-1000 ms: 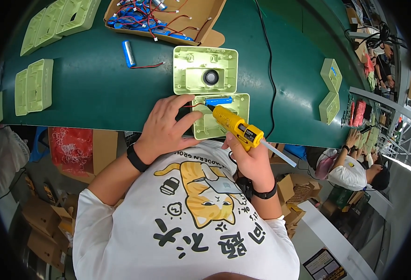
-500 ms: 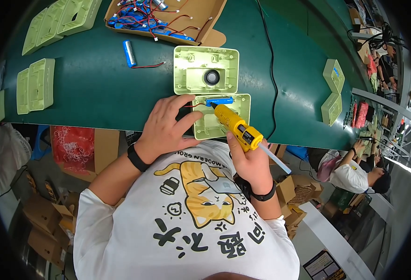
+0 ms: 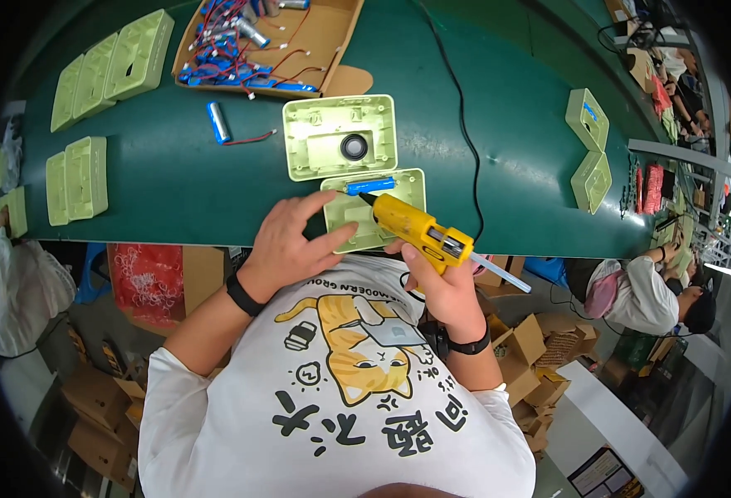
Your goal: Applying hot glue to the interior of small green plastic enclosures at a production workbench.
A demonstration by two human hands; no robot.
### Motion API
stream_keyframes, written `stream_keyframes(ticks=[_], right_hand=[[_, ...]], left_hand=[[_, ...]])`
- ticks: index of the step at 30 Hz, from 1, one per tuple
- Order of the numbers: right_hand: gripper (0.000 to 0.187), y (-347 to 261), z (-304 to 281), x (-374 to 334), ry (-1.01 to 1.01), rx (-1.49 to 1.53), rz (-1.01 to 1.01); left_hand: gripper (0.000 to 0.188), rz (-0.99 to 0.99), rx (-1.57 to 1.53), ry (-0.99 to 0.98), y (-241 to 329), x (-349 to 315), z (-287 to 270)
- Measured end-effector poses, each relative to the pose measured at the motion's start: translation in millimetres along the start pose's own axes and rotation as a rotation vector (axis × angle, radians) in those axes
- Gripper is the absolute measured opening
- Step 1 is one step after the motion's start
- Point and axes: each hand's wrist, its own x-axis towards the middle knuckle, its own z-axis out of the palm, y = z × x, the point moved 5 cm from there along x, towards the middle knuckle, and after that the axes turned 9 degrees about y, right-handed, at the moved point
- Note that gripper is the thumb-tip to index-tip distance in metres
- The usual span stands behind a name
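A yellow hot glue gun [image 3: 415, 228] is gripped in my right hand [image 3: 444, 286], its black nozzle close to the left end of a blue cylindrical battery [image 3: 371, 186]. That battery lies along the far wall inside a pale green plastic case half [image 3: 419, 203]. Spread over the case's left side, my left hand [image 3: 290, 241] touches it with outstretched fingers. Just beyond stands another green case half [image 3: 299, 124] with a round black part [image 3: 354, 148] in it. A clear glue stick [image 3: 502, 274] sticks out of the gun's rear.
A cardboard box [image 3: 328, 70] of wired blue batteries stands at the far side. One loose battery [image 3: 217, 123] lies left of the cases. More green cases [image 3: 87, 178] sit at left, others [image 3: 589, 178] at right. A black cable [image 3: 465, 124] crosses the table [image 3: 216, 191].
The view has shifted, so the table things appear displaced. My right hand has turned the glue gun somewhat flatter across the case. My left index finger sits slightly nearer me along the case.
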Motion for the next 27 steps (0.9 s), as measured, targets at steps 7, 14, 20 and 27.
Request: stream_keyframes(ticks=[7, 14, 20, 27], right_hand=[[0.041, 10.8, -36.4, -19.1, -0.076, 0.597, -0.099], [0.034, 16.5, -50.0, -35.9, -0.056, 0.813, -0.209], [0.034, 30.4, -59.1, -39.6, -0.012, 0.878, -0.256], [0.031, 42.8, -71.8, -25.1, 0.095, 0.87, -0.262]], left_hand=[[0.032, 0.187, -0.047, -0.045, 31.9, 47.5, 19.7], [0.029, 0.031, -0.272, -0.198, 68.9, 130.1, 122.0], [0.073, 0.139, -0.326, -0.068, 96.9, 165.1, 132.6], [0.063, -0.081, 0.305, 0.172, 21.0, 105.9, 6.5]])
